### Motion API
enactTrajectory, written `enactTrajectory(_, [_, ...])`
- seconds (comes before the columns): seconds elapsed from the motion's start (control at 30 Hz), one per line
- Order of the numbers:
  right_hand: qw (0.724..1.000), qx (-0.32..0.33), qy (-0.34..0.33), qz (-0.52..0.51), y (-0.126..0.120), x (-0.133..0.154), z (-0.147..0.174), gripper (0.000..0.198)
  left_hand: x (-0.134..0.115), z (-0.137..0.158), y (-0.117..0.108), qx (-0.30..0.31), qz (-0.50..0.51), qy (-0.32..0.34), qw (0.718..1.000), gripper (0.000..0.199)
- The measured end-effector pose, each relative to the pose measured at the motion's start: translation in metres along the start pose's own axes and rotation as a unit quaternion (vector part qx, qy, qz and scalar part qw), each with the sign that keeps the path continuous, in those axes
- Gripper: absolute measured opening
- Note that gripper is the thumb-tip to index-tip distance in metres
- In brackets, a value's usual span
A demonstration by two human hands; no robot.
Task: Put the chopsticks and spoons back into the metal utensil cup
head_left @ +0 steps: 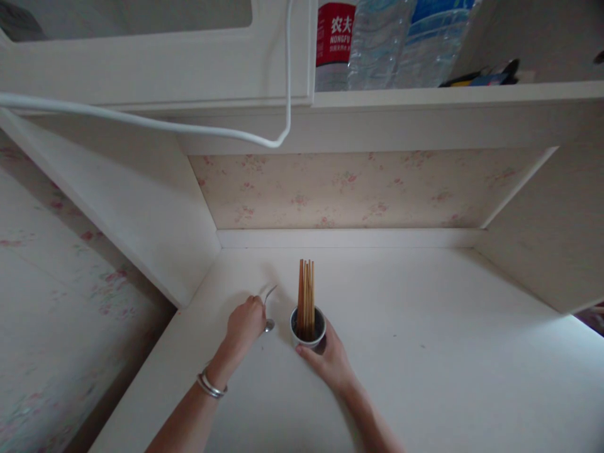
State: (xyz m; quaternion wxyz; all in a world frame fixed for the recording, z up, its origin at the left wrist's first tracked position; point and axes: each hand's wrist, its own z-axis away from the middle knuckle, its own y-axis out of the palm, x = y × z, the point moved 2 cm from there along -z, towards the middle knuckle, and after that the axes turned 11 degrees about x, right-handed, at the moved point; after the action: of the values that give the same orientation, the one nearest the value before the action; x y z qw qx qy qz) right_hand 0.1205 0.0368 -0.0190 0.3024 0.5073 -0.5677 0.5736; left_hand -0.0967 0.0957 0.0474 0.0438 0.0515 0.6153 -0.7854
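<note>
My left hand (246,319) is closed on a small metal spoon (269,325). The spoon's round bowl shows below the fingers and a thin curved metal end sticks out above them; its middle is hidden by the hand. Just to the right stands a round cup (293,332) with a pale rim and a dark inside. Several wooden chopsticks (306,296) stand upright in it, bunched together. My right hand (330,362) is wrapped around the cup's right and near side, with the thumb at the front. A gap separates the spoon from the cup.
Both hands are over a white tabletop (425,377). Side panels (127,189) and a floral back wall (349,189) bound it. Overhead, a shelf (448,94) holds water bottles (382,44), beside a white cabinet door (155,69). A white cable (189,128) hangs in front.
</note>
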Motion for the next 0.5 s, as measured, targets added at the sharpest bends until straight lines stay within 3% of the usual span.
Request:
enactTrajectory(0.13, [1.0,-0.002,0.001,-0.003,0.0,-0.001,0.001,0.078,-0.006,0.008,-0.028,-0.048,0.189,0.079,0.978,0.023])
enactTrajectory(0.27, [1.0,-0.003,-0.005,-0.012,0.0,-0.002,0.001,0.079,-0.018,0.02,-0.053,-0.077,0.441,0.146,0.882,0.028])
enactTrajectory(0.37, [1.0,-0.002,-0.01,-0.016,0.0,0.0,0.001,0.081,-0.03,0.026,-0.058,-0.088,0.56,0.166,0.807,0.036])
enactTrajectory(0.43, [1.0,0.001,-0.011,-0.014,0.0,0.001,0.0,0.08,-0.039,0.029,-0.056,-0.096,0.594,0.175,0.78,0.039])
enactTrajectory(0.5, [1.0,0.002,-0.011,-0.009,0.0,0.002,0.0,0.079,-0.047,0.03,-0.049,-0.093,0.601,0.177,0.774,0.035])
